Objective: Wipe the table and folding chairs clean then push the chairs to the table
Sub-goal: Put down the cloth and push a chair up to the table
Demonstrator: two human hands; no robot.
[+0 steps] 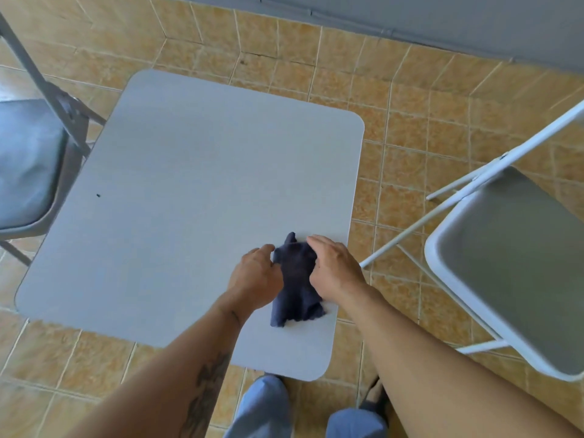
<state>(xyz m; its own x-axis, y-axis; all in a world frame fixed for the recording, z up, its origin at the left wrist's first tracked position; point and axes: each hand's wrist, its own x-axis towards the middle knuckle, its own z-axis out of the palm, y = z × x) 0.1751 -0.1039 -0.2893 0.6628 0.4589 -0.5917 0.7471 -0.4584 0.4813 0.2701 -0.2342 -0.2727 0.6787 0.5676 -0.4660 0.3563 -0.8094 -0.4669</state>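
Note:
A dark blue cloth lies bunched on the light grey square table, near its front right corner. My left hand rests on the cloth's left side and my right hand on its right side, both gripping the fabric against the tabletop. A grey folding chair with a dark padded seat stands at the table's left edge. A white folding chair with a grey seat stands apart from the table on the right.
A small dark speck sits on the left part of the tabletop. The floor is tan tile, with a grey wall base at the far side. My legs and shoes are just below the table's front edge.

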